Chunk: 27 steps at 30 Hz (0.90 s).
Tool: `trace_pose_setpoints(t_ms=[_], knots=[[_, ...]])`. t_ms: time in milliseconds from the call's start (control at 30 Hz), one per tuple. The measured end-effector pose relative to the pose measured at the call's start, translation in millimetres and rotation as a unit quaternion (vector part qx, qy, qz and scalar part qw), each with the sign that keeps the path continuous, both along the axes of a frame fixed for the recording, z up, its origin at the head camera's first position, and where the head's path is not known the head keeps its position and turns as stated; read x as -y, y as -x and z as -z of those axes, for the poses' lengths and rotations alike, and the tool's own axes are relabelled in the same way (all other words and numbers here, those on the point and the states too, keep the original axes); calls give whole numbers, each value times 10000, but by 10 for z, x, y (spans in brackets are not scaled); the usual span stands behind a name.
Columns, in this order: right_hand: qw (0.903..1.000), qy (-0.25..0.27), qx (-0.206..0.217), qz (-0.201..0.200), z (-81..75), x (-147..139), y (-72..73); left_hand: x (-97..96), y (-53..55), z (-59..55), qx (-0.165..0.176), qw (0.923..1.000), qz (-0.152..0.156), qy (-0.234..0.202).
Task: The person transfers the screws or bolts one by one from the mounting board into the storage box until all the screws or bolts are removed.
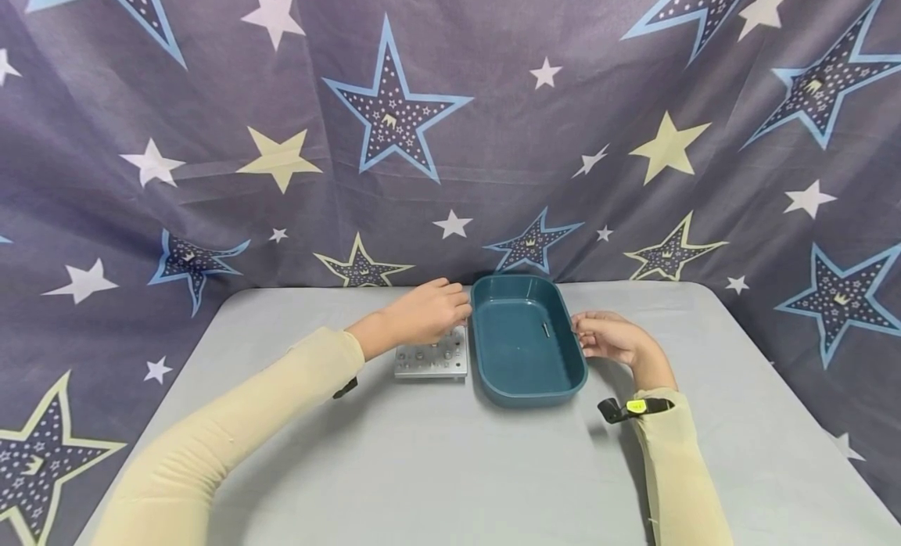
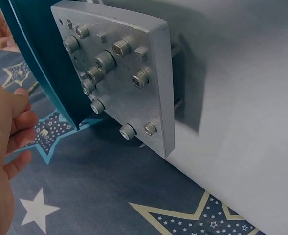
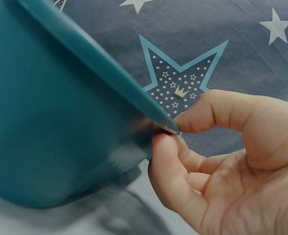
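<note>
Rod (image 2: 33, 88), short and slim, pokes out from the left hand (image 1: 428, 311), pinched between thumb and forefinger — too small to tell whether it is a screw. The other fingers of that hand curl loosely beside the pinch. Just nearer the person than this grip, partly under the hand, stands a silver metal plate (image 2: 117, 95) on thin legs, its face dotted with socket-head bolts (image 2: 140, 78). Right of the same grip, close beside the plate, sits a teal tray (image 1: 517, 362).

On the tray's far side from the left hand, the right hand (image 1: 612, 339) pinches the rim, thumb against fingertips. Inside, just left of that pinch, a small metal piece (image 1: 545, 329) lies on the tray's floor. Below both grips spreads a pale grey table (image 1: 394, 468); beyond them hangs a star-patterned cloth (image 1: 493, 159) — dark, with blue, yellow and white stars.
</note>
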State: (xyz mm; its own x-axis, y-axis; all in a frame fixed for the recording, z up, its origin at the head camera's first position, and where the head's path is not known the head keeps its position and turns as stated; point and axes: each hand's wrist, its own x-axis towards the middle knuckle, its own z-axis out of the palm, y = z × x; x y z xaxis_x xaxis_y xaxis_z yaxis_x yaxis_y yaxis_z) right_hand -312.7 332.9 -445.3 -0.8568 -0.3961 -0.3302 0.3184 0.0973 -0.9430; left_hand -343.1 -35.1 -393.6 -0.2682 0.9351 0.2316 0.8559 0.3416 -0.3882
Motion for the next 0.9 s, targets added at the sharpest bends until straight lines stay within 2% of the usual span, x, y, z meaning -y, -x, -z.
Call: trace_pose_setpoints(t_ms=[233,433,700,900], knots=[[10000,-33,-15,7,-6,5,-9,-4,6,-21,-31,9994,289,-200],[10000,-20,-32,33,1,1,-3,-35,4,-86,-197,9980,529,-269],[10000,-48,-36,55,5,3,0,-118,-5,-158,-276,9981,543,-136],[10000,-66,-36,54,6,2,1,-215,-25,-232,-175,9983,549,-72]])
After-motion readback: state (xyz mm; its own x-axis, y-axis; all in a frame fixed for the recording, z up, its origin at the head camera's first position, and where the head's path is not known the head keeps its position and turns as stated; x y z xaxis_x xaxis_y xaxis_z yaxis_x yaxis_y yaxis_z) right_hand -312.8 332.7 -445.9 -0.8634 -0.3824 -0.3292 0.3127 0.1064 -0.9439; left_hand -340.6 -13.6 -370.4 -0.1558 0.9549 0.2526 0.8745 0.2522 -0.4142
